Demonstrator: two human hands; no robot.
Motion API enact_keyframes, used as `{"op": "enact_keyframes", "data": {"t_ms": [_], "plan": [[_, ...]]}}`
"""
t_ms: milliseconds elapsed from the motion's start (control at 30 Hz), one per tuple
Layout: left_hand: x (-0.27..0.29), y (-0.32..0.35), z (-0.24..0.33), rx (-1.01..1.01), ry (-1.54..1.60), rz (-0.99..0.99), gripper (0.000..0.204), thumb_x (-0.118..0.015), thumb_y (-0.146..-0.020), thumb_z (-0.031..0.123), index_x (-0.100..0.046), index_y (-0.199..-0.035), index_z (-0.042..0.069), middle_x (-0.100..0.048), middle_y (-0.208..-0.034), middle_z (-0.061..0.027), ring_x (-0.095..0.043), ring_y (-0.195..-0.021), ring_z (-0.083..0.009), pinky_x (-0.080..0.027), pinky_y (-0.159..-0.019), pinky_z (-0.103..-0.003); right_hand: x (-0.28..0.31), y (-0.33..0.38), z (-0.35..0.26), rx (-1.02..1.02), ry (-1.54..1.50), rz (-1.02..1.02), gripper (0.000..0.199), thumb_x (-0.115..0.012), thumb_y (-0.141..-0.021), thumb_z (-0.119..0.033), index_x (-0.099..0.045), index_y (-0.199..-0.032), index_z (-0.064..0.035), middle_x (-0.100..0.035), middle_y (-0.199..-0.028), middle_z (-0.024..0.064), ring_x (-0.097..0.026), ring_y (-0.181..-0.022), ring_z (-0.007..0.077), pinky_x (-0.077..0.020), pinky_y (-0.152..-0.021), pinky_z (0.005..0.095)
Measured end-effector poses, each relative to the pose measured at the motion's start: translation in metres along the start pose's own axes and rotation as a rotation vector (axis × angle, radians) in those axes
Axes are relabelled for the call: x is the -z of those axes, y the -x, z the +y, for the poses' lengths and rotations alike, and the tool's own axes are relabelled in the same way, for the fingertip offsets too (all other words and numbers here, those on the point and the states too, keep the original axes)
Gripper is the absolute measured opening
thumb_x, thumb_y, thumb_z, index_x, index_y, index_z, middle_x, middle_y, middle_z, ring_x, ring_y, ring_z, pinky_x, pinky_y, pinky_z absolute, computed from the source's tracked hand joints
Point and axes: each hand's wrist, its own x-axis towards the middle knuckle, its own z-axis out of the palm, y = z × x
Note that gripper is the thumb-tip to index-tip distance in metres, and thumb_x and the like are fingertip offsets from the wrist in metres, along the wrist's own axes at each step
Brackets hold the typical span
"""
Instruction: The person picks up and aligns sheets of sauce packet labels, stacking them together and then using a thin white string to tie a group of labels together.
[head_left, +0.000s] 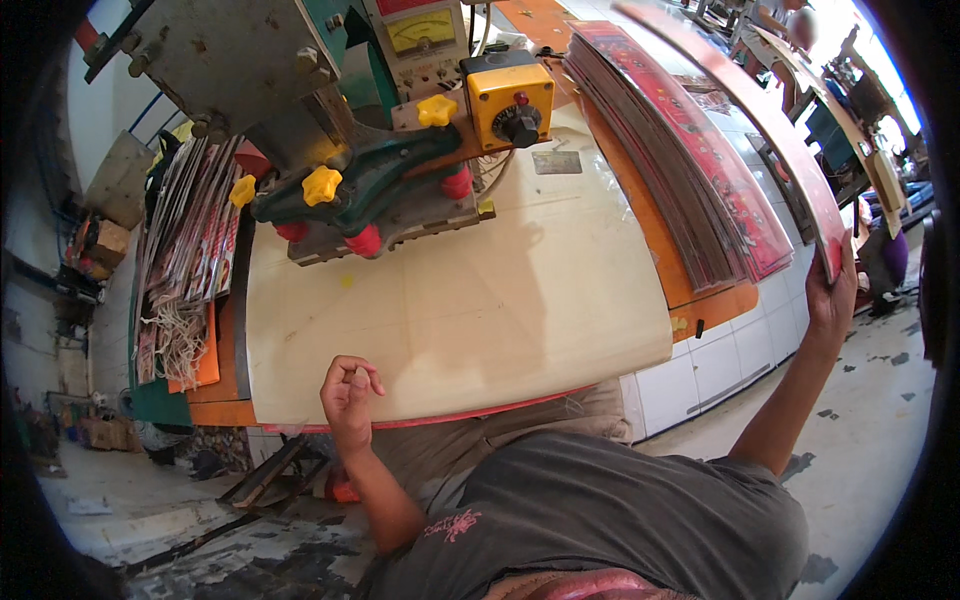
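Observation:
My right hand [832, 292] is raised at the right and grips the near end of a long red printed sheet [760, 110] that arcs up and away over the stack. Below it lies a tall stack of similar red printed sheets [690, 150] on the orange bench edge. My left hand [348, 392] rests at the near edge of a pale board worktop [470, 300], fingers curled loosely, holding nothing. At the far side of the board stands a green press machine [370, 180] with yellow knobs and red feet.
A yellow control box [510, 100] and a gauge panel [422, 32] sit on the machine. More printed pieces with strings [190, 250] lie stacked at the left. White tiled cabinet sides [720, 360] drop to a stained concrete floor. Other people work at the far right.

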Motion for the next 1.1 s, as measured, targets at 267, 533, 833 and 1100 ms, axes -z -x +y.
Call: {"op": "enact_keyframes", "data": {"t_ms": [267,533,833,1100], "plan": [[0.0,0.001,-0.005,0.015,-0.011,0.052,0.021,-0.064,-0.105,0.021,-0.058,-0.097,0.002,-0.057,-0.084,-0.0034,-0.052,-0.07,-0.0113,-0.044,-0.065,-0.028,-0.029,0.005,0.029,0.004,-0.036,0.054,0.022,-0.068,-0.104,-0.018,-0.063,-0.109,0.0027,-0.07,-0.096,0.0129,-0.073,-0.085,0.0191,-0.0652,-0.083,0.0305],[0.003,-0.001,-0.007,0.006,0.034,0.088,0.018,-0.064,-0.104,0.016,-0.057,-0.095,0.002,-0.062,-0.082,-0.0049,-0.056,-0.067,-0.0104,-0.046,-0.066,-0.026,-0.059,0.021,0.057,-0.022,-0.05,0.032,0.02,-0.067,-0.105,-0.018,-0.061,-0.1,0.0008,-0.067,-0.084,0.0082,-0.071,-0.077,0.0159,-0.0661,-0.077,0.0286],[-0.001,0.0,-0.006,0.011,-0.068,0.11,0.022,-0.066,-0.104,0.019,-0.057,-0.092,0.002,-0.06,-0.077,-0.003,-0.057,-0.067,-0.0096,-0.046,-0.065,-0.025,-0.056,0.024,0.055,-0.054,0.044,-0.091,0.039,-0.064,-0.107,-0.025,-0.055,-0.123,0.0091,-0.067,-0.121,0.0215,-0.072,-0.11,0.0289,-0.0656,-0.094,0.0372],[-0.003,-0.001,-0.007,0.017,-0.096,0.112,0.021,-0.065,-0.104,0.018,-0.057,-0.092,0.003,-0.059,-0.075,-0.0027,-0.056,-0.067,-0.0094,-0.046,-0.066,-0.025,-0.071,0.052,0.046,-0.062,0.088,-0.05,0.031,-0.054,-0.11,-0.017,-0.057,-0.124,0.0103,-0.069,-0.126,0.0221,-0.07,-0.116,0.0329,-0.0613,-0.103,0.0474]]}}
